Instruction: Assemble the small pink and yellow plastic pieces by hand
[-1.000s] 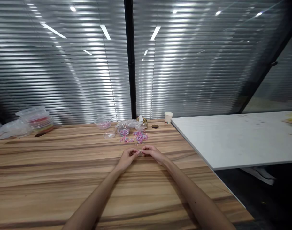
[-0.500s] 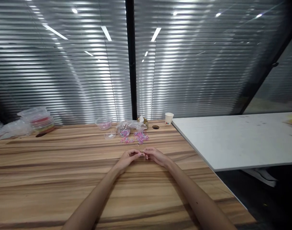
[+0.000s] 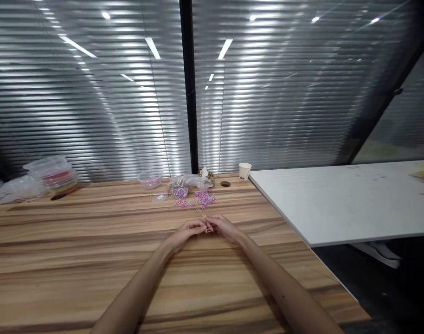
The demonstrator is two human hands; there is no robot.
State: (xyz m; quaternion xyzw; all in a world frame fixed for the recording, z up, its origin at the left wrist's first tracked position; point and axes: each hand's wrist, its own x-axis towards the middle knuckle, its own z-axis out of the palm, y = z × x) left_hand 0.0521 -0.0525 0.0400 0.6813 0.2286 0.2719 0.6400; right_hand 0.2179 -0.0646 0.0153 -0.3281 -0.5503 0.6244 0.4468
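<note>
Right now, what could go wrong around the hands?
The small, thin, pale piece between the left hand and right hand could slip from the fingertips. A careless reach might scatter the loose pink-and-blue pile beyond them. The white paper cup, near the wooden table's edge, could tip if bumped.

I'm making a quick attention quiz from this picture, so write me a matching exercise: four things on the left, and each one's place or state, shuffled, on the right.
Things
1. Cup
2. Bowl
3. Lid
4. Left hand

Places or states
A. Fingertips at a tiny piece, close to the right hand
B. Upright, near the round hole
C. Clear, with pink bits inside
D. Flat on the wooden table, with a white label

Pairs: 1-B, 2-C, 3-D, 4-A
</note>
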